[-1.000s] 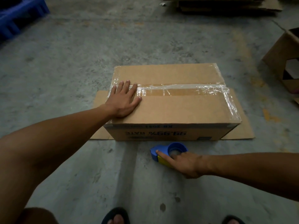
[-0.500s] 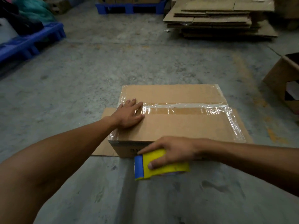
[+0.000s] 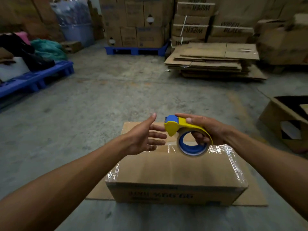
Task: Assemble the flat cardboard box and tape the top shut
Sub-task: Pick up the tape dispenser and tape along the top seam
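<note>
- Left pallet [image 3: 35,79]: blue, on the floor [image 3: 100,105] at the far left, carrying dark, pink and green bundles.
- Left hand [image 3: 143,138]: raised above the box, palm turned toward the right, fingers spread wide, holding nothing. Its fingertips lie just beside the yellow nose of the dispenser; contact cannot be confirmed.
- Box [image 3: 175,170]: closed, standing on the floor at centre, directly below both hands. Clear tape [image 3: 221,150] runs along the top seam and wraps down over both ends. Printed text on the near side is blurred.
- Sheet [image 3: 250,195]: flat cardboard lying on the floor under the box, projecting at both sides.
- Dispenser [image 3: 181,129]: yellow body with a blue front end, carrying a tape roll on a blue core. It is held clear above the box top.
- Right hand [image 3: 206,129]: closed around the dispenser, thumb on the upper face, fingers passing through the roll core.
- Stack [image 3: 215,62]: flattened cartons piled on the floor at the rear right.
- Cartons [image 3: 191,22]: printed boxes stacked along the back wall, some on a second blue pallet [image 3: 135,50].
- Open box [image 3: 286,124]: at the right edge, well apart from the taped box.
</note>
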Action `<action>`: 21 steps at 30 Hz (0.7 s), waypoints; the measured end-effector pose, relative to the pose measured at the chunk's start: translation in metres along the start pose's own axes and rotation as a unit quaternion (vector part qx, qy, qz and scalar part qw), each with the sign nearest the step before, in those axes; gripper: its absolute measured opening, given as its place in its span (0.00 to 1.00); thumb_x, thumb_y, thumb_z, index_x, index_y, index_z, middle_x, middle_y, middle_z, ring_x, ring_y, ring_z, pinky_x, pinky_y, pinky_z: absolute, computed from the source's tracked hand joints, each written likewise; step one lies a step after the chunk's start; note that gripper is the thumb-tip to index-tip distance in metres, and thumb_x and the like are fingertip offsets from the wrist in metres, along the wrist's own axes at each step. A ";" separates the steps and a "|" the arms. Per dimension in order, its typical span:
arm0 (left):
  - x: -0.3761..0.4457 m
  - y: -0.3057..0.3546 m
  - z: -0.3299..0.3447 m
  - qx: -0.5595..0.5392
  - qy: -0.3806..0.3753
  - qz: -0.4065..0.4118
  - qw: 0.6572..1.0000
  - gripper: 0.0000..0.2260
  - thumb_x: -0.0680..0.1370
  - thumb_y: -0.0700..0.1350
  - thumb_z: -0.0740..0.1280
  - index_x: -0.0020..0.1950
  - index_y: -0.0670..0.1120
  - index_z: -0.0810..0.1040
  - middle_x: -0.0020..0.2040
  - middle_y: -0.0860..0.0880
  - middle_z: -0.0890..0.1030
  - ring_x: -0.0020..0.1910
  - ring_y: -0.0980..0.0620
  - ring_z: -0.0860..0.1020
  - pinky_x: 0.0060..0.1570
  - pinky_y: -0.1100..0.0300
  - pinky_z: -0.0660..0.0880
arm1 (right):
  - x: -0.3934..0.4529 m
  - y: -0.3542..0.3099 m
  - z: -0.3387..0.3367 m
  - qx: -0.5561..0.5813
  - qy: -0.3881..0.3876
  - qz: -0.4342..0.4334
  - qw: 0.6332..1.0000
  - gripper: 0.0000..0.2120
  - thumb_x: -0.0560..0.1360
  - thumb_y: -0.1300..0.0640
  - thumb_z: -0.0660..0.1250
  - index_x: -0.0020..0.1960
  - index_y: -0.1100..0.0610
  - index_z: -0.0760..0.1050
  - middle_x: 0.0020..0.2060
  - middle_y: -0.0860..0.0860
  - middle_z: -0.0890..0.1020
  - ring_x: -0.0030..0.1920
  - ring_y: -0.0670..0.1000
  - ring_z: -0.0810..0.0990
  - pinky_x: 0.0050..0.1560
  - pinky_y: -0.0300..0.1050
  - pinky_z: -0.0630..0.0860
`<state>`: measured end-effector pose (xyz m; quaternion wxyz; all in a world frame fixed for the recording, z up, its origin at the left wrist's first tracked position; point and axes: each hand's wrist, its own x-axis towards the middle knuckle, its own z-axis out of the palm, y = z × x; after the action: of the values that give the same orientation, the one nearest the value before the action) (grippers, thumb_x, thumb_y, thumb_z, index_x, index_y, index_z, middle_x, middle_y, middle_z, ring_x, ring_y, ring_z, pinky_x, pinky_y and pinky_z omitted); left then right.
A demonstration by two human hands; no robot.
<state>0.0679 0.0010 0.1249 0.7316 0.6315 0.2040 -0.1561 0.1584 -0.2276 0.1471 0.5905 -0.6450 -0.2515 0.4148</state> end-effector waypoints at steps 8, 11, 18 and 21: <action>-0.011 0.013 0.028 -0.112 -0.071 -0.083 0.988 0.17 0.76 0.54 0.69 0.54 0.41 0.79 0.41 0.45 0.82 0.36 0.51 0.79 0.35 0.61 0.72 | -0.004 0.011 -0.021 0.073 -0.015 0.016 0.997 0.34 0.63 0.40 0.77 0.68 0.41 0.74 0.21 0.52 0.68 0.18 0.46 0.66 0.23 0.39 0.69; -0.011 0.012 0.033 -0.118 -0.062 -0.086 0.987 0.13 0.77 0.50 0.68 0.51 0.40 0.80 0.40 0.45 0.82 0.36 0.52 0.80 0.37 0.62 0.72 | -0.005 0.011 -0.022 0.079 -0.016 0.015 0.997 0.35 0.63 0.40 0.77 0.68 0.42 0.73 0.21 0.52 0.69 0.18 0.46 0.66 0.23 0.39 0.70; -0.004 0.006 0.039 -0.100 -0.008 -0.096 0.990 0.05 0.79 0.39 0.65 0.48 0.40 0.80 0.37 0.45 0.83 0.38 0.51 0.81 0.36 0.62 0.72 | -0.006 0.007 -0.021 0.019 -0.008 0.024 1.000 0.21 0.77 0.49 0.62 0.70 0.44 0.70 0.23 0.50 0.74 0.19 0.45 0.67 0.22 0.38 0.69; -0.001 0.008 0.035 -0.032 0.011 -0.098 0.995 0.10 0.81 0.40 0.61 0.43 0.41 0.79 0.31 0.48 0.82 0.35 0.54 0.78 0.36 0.63 0.71 | -0.005 0.005 -0.020 -0.009 -0.019 0.035 0.999 0.17 0.77 0.50 0.64 0.66 0.41 0.73 0.28 0.50 0.78 0.21 0.45 0.68 0.23 0.39 0.69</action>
<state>0.0747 -0.0320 0.1358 0.7304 0.5865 0.2773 -0.2136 0.1716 -0.2432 0.1425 0.5647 -0.6508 -0.2441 0.4450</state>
